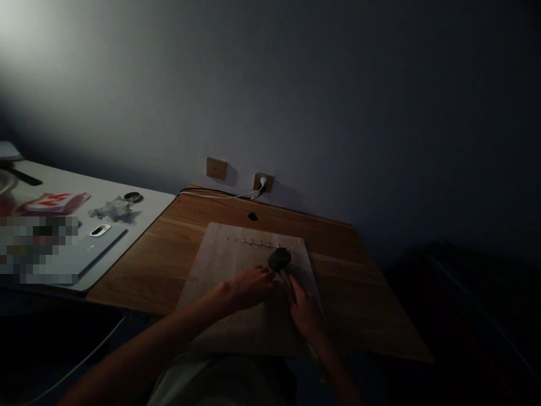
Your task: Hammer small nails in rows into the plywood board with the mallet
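My right hand (pixel 305 311) is wrapped round the handle of a mallet (pixel 279 259) with a dark, rounded head. The head is over the upper right part of a pale wooden board (pixel 220 265). Close beside it, to the left, my left hand (pixel 253 286) is low over the board with its fingers curled together. Whatever those fingers may pinch is too dark and small to make out. A row of small metal nails (pixel 261 244) stands along the board's far side, and the mallet head partly covers its right end.
The board lies on a brown wooden table (pixel 363 282) against the wall. A white cable (pixel 211 195) runs to a wall socket (pixel 264 182). On the white table (pixel 147 197) at left are a scale (pixel 91 251), a crumpled plastic bag (pixel 115 209) and a round dark object (pixel 133 197).
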Available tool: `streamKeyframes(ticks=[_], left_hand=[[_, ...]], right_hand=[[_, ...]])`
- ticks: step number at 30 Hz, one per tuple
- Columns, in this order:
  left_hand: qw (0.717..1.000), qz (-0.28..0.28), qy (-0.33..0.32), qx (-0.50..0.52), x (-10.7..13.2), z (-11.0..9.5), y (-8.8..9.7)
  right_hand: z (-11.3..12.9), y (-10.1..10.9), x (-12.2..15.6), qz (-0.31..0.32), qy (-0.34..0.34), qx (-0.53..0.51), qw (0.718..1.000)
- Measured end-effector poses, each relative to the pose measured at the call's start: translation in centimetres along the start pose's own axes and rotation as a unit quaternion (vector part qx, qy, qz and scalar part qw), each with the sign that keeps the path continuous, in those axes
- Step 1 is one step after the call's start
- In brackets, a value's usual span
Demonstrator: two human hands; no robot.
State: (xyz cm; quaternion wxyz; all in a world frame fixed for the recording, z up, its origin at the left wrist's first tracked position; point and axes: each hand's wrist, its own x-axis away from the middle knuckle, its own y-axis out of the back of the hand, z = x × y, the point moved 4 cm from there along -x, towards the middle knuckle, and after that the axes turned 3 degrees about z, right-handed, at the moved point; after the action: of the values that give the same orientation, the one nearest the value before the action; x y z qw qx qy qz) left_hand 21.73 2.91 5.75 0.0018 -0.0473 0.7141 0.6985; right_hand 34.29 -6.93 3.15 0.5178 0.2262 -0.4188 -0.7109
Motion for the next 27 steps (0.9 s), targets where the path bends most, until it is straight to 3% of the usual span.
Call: streamKeyframes(ticks=[4, 6, 9, 12, 18, 23, 27], left_hand=[[0.991, -0.057, 0.042, 0.117, 0.9, 3.3, 0.5], [0.966, -0.127, 0.097, 0.203, 1.9, 6.6, 0.8], [0.919, -0.218, 0.209, 0.254, 3.6, 11.7, 0.5], [0.889, -0.241, 0.296, 0.252, 4.8, 14.7, -0.7], [0.871, -0.245, 0.355, 0.233, 5.8, 15.5, -2.3], [0.870, -0.246, 0.351, 0.245, 6.2, 15.4, -2.1], [0.884, -0.228, 0.331, 0.237, 6.1, 15.0, -1.8]], right_hand=[[0.0, 0.0, -0.2, -0.013, 0.013, 0.000, 1.000], [-0.1, -0.1, -0.2, -0.017, 0.007, -0.001, 1.000], [-0.2, -0.3, -0.2, -0.025, -0.010, -0.003, 1.000], [-0.3, -0.4, 0.0, -0.035, -0.008, -0.004, 0.999], [-0.8, -0.4, 0.0, -0.033, -0.005, -0.015, 0.999], [-0.8, -0.4, 0.0, -0.033, 0.000, -0.018, 0.999], [-0.5, -0.4, 0.0, -0.035, -0.004, -0.020, 0.999]])
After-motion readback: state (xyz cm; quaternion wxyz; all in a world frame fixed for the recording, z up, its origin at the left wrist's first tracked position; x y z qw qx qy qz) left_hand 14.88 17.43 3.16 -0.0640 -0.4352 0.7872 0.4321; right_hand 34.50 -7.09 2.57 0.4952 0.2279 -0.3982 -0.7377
